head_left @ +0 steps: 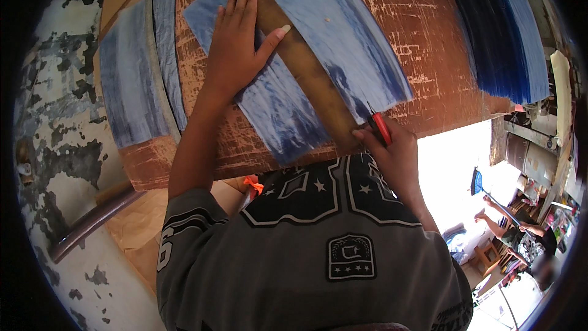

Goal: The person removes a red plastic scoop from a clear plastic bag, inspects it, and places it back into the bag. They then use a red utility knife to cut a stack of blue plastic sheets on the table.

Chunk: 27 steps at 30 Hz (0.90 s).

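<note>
My left hand (236, 55) lies flat with its fingers stretched out, pressing on a streaky blue-and-white sheet (278, 107). Its thumb rests across a long brown straightedge (306, 67), which lies slantwise on the sheet material. To the right of the straightedge is another blue-and-white piece (337, 30). My right hand (397, 150) is closed around a red-and-black cutter (382, 129) with a thin tip. That tip is at the near end of the right-hand piece. The right thumb and finger touch the near end of the straightedge.
The worn brown table (416, 43) has a scratched surface. Blue pieces (131, 79) lie at its left, and a dark-blue streaked stack (508, 37) hangs over its right edge. A peeling wall (67, 116) stands left. Far right, a person (533, 239) holds a long-handled blue tool.
</note>
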Available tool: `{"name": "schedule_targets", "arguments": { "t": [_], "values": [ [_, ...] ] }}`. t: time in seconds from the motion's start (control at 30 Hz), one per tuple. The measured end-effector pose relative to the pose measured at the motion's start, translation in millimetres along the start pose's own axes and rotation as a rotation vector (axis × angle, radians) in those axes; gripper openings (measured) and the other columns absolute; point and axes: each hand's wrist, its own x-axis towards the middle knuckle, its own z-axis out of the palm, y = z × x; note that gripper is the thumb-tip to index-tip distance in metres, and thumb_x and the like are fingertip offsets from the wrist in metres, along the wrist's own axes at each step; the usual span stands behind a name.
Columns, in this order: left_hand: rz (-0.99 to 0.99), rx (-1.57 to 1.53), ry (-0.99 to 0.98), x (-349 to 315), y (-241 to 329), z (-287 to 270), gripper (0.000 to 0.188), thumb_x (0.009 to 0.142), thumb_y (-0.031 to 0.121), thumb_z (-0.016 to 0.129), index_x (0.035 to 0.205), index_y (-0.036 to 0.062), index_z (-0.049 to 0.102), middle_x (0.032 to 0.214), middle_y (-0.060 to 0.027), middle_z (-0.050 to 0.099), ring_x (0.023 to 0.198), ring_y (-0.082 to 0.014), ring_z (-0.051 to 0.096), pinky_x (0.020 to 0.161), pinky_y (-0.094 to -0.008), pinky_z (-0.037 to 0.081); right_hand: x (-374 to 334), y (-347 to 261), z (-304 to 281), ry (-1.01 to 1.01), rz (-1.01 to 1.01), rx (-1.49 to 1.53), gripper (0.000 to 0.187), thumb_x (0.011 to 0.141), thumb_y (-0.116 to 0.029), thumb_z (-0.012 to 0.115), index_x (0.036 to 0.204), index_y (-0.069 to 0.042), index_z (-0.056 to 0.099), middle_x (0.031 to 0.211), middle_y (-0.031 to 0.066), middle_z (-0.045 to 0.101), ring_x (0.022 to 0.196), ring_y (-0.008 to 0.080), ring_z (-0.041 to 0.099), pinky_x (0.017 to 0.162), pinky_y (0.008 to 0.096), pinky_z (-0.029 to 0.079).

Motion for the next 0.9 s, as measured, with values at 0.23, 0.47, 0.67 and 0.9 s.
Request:
{"name": "schedule_targets", "arguments": {
  "t": [0.23,0.47,0.67,0.9],
  "values": [
    [-0.026,-0.009,-0.005,0,1,-4,0.083,0.100,0.053,0.054,0.153,-0.0068,0.033,0.161,-0.0273,0.028,0.153,-0.0395,0.022,0.124,-0.0512,0.015,-2,3,2,0.009,0.000,0.030,0.030,0.088,-0.025,0.078,0.103,-0.001,0.070,0.084,0.0156,0.072,0.074,0.0250,0.069,0.071,0.0376,0.051],
    [-0.040,0.028,-0.032,-1,1,-3,0.085,0.100,0.056,0.052,0.154,-0.0061,0.030,0.163,-0.0266,0.025,0.154,-0.0391,0.019,0.125,-0.0516,0.015,-3,-11,-1,0.000,0.018,-0.026,0.029,0.088,-0.024,0.078,0.102,-0.001,0.070,0.088,0.0143,0.074,0.079,0.0240,0.072,0.073,0.0365,0.052],
    [-0.040,0.095,-0.050,0,1,-6,0.091,0.101,0.065,0.042,0.154,-0.0073,0.029,0.162,-0.0274,0.026,0.153,-0.0404,0.018,0.125,-0.0511,0.016,-4,-10,0,0.000,0.027,0.026,0.028,0.088,-0.025,0.078,0.098,0.000,0.070,0.085,0.0134,0.074,0.079,0.0225,0.071,0.074,0.0358,0.052],
    [-0.053,0.066,-0.033,-2,2,-7,0.087,0.101,0.059,0.047,0.154,-0.0073,0.028,0.162,-0.0278,0.026,0.153,-0.0410,0.018,0.124,-0.0530,0.017,-4,-4,3,0.027,0.005,-0.017,0.030,0.088,-0.026,0.080,0.096,0.001,0.070,0.083,0.0141,0.072,0.078,0.0237,0.070,0.071,0.0374,0.052]
  ]
}}
